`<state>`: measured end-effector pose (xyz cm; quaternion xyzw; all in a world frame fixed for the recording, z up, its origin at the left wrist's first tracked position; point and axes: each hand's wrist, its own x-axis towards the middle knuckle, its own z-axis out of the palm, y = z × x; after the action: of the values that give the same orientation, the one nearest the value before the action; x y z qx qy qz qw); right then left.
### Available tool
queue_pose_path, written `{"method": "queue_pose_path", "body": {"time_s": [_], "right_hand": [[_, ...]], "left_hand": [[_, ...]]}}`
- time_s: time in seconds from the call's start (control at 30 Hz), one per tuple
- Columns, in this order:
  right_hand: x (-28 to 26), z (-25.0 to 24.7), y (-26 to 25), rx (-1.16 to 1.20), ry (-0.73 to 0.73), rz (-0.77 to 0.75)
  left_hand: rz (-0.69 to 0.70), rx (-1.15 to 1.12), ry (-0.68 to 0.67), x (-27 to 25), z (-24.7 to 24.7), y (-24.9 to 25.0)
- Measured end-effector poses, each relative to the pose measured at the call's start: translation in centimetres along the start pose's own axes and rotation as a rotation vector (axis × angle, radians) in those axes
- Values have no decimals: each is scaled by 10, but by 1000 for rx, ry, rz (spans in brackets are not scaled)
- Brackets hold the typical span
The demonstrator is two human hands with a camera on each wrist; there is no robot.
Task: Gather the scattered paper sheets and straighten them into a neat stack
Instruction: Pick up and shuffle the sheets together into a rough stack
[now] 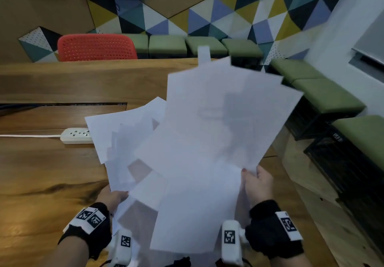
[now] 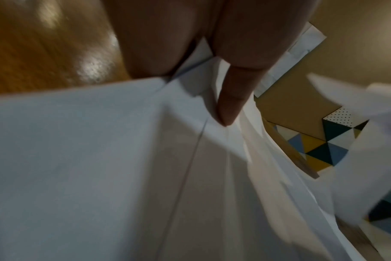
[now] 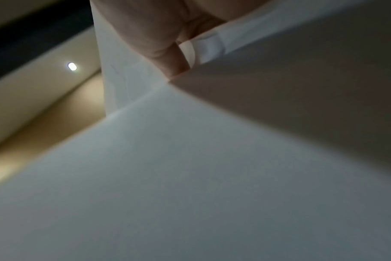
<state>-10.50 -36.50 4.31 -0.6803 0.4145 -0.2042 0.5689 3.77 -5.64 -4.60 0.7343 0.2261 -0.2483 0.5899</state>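
A loose, fanned bundle of white paper sheets [image 1: 197, 142] is lifted off the wooden table [image 1: 52, 179], its corners sticking out at many angles. My left hand [image 1: 113, 198] holds the bundle's lower left edge; in the left wrist view its thumb [image 2: 230, 98] presses on the paper sheets [image 2: 101, 159]. My right hand [image 1: 256, 180] pinches the lower right edge, thumb on top. In the right wrist view a finger [image 3: 167, 53] curls round the paper sheets [image 3: 190, 176], which fill the frame. Most fingers are hidden behind the paper.
A white power strip [image 1: 76, 135] with its cord lies on the table left of the sheets, behind a cable slot [image 1: 62, 105]. A red chair [image 1: 96, 47] stands at the far side. Green stools [image 1: 324, 96] line the right wall.
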Motion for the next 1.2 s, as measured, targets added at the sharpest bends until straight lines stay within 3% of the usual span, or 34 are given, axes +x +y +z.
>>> {"method": "queue_pose_path", "body": {"time_s": [0.07, 0.33, 0.47, 0.57, 0.73, 0.87, 1.0, 1.2], "right_hand": [[-4, 3, 12, -64, -100, 61], [12, 18, 43, -266, -261, 251], [21, 32, 45, -449, -397, 232], [36, 33, 43, -555, -409, 183], [57, 23, 35, -661, -448, 115], [52, 39, 36, -700, -573, 79], [48, 49, 43, -594, -501, 104], [57, 25, 45, -483, -321, 70]], "left_hand": [[-8, 6, -16, 3, -4, -3], [-9, -29, -141, -9, -6, 5], [-12, -7, -222, -18, -3, 14], [-56, 7, -213, -22, -4, 20], [-89, -63, -97, -11, -14, 18], [-45, -78, -186, -9, -7, 19], [33, 79, -156, -4, 0, 12], [57, 92, -153, -11, 1, 13]]}}
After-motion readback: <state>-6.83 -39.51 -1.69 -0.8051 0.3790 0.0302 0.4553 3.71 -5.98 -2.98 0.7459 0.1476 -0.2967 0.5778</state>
